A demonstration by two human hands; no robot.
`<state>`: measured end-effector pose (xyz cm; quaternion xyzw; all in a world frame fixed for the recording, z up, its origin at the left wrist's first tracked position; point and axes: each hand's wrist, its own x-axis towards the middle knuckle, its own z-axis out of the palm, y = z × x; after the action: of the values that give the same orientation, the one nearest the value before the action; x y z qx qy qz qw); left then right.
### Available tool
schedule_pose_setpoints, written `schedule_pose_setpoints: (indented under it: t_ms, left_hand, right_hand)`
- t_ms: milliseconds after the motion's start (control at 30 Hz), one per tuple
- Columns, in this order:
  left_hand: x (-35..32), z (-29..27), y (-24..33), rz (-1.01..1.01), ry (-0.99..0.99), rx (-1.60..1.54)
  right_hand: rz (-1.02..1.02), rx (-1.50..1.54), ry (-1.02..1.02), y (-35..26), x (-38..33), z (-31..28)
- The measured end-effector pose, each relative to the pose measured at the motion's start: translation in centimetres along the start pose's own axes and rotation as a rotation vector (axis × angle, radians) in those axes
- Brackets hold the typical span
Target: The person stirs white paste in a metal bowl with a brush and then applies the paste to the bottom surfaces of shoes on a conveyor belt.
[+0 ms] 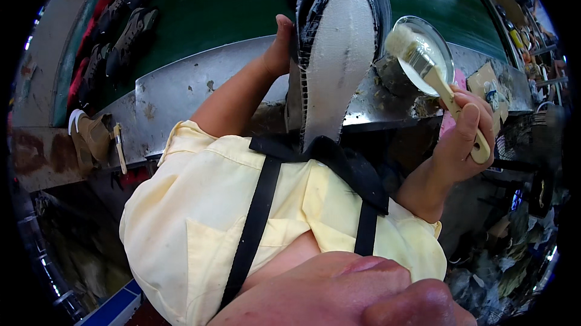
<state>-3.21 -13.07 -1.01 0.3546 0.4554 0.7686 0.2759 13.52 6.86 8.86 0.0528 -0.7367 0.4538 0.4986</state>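
My left hand (280,46) grips the left side of a dark shoe upper (384,8), its thumb showing and the other fingers hidden behind it. The upper's pale, stitched-edge underside (340,54) faces me, with white smears along the dark rim near the top. In my right hand (463,135) is a paintbrush (443,89), held by its light handle with the fingers wrapped round it. Its white-coated bristles lie over the left part of a round bowl (449,54) holding white liquid; whether they touch the liquid I cannot tell.
A worn metal ledge (175,81) runs in front of a green conveyor belt (206,8). Several dark shoes (130,32) sit on the belt at the left. Another brush (120,147) and a brown shoe-like piece (91,138) rest on the ledge's left end. Cardboard scraps (486,81) lie right of the bowl.
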Motion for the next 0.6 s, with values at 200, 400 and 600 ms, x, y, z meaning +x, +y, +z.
schedule_pose_setpoints:
  t_ms: [200,400,600]
  left_hand:
    - [-0.6,-1.6,-0.1,0.035,-0.135,0.064]
    - [-1.7,-1.8,2.0,0.044,-0.074,0.222]
    - [-4.5,-4.0,3.0,0.049,0.375,0.065]
  right_hand:
    - [-0.011,-0.099,-0.181,0.0,-1.1,-0.6]
    - [0.07,-0.086,-0.077,1.3,-2.0,-1.6]
    - [0.156,0.012,-0.09,3.2,-3.3,-3.0]
